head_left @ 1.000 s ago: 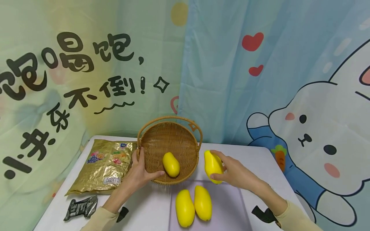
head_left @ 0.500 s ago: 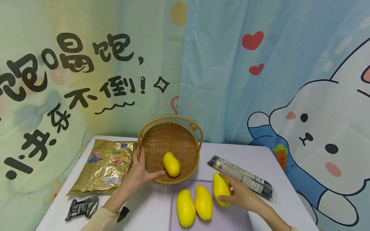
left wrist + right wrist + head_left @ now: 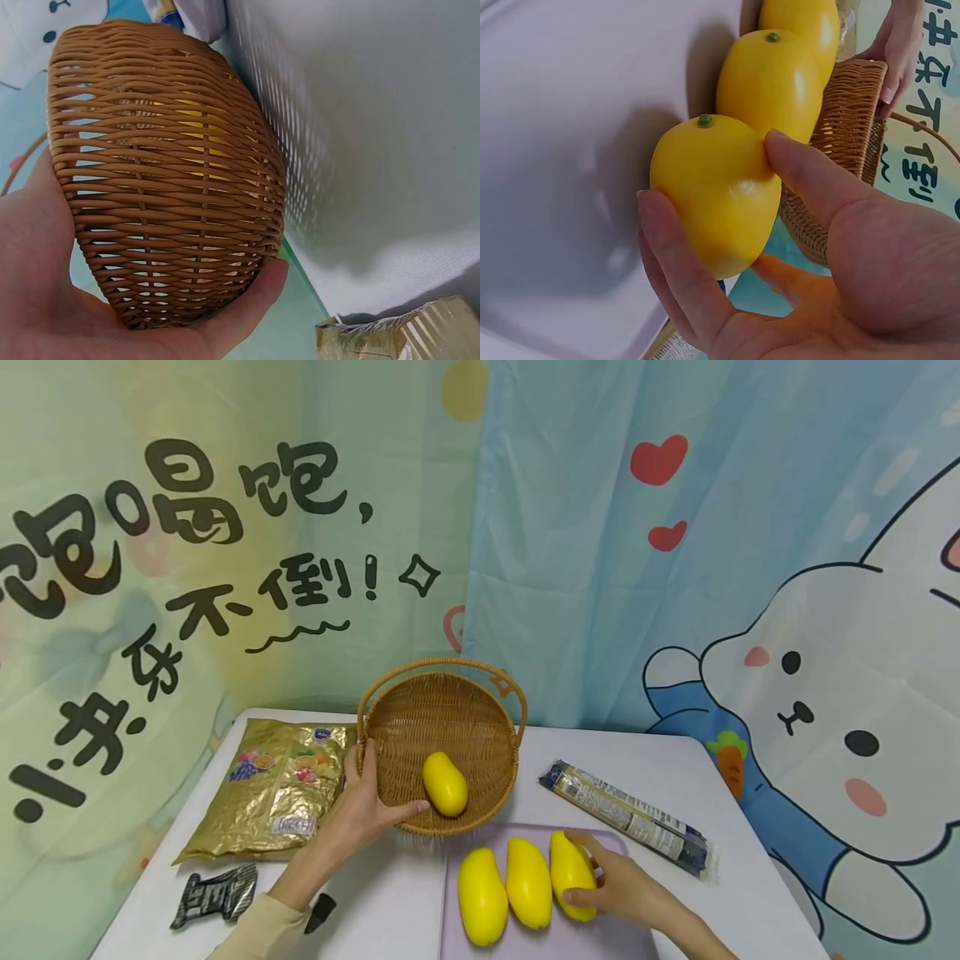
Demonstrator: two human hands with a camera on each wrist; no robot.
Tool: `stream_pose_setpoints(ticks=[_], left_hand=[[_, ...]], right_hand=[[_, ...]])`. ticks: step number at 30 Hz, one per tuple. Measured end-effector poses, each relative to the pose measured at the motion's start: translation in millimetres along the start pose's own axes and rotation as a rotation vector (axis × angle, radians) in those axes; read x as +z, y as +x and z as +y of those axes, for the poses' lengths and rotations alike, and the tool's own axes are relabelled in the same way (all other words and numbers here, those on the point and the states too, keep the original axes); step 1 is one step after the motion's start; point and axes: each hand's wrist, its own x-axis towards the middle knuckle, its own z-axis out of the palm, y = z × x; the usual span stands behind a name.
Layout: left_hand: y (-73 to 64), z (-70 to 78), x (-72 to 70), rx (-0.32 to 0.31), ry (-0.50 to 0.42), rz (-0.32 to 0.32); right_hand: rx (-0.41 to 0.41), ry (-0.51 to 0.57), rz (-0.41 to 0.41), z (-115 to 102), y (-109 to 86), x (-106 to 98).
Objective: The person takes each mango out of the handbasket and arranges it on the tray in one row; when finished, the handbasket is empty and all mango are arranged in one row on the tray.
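My left hand (image 3: 369, 808) grips the left side of a brown wicker basket (image 3: 450, 710), tilted so its inside faces me. Inside lies one yellow mango (image 3: 446, 785); the left wrist view shows only bits of it through the weave (image 3: 187, 217). On the lilac tray (image 3: 622, 935), my right hand (image 3: 626, 885) holds another mango (image 3: 572, 875) between thumb and fingers. Two more mangoes, the middle one (image 3: 528, 883) and the left one (image 3: 482, 897), lie beside it in a row. The right wrist view shows a green stem end on the held mango (image 3: 716, 180).
A gold fruit-printed bag (image 3: 270, 793) lies left of the basket, with a small black wrapped packet (image 3: 213, 896) in front. A long slim packet (image 3: 626, 817) lies slantwise at right. A printed curtain (image 3: 555, 543) hangs behind the white table (image 3: 660, 756).
My right hand has brought its mango from beside the basket down and toward me, onto the tray's right side. The long packet has come into view. My left hand stays on the basket.
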Motion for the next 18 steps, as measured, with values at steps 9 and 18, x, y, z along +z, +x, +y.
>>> stream_pose_setpoints(ticks=[9, 18], left_hand=[[0.0, -0.5, 0.1, 0.009, -0.002, 0.007], [0.2, -1.5, 0.3, 0.007, -0.005, 0.004]], right_hand=[[0.000, 0.014, -0.020, 0.7, -0.7, 2.5], [0.029, -0.027, -0.005, -2.8, -1.4, -0.2]])
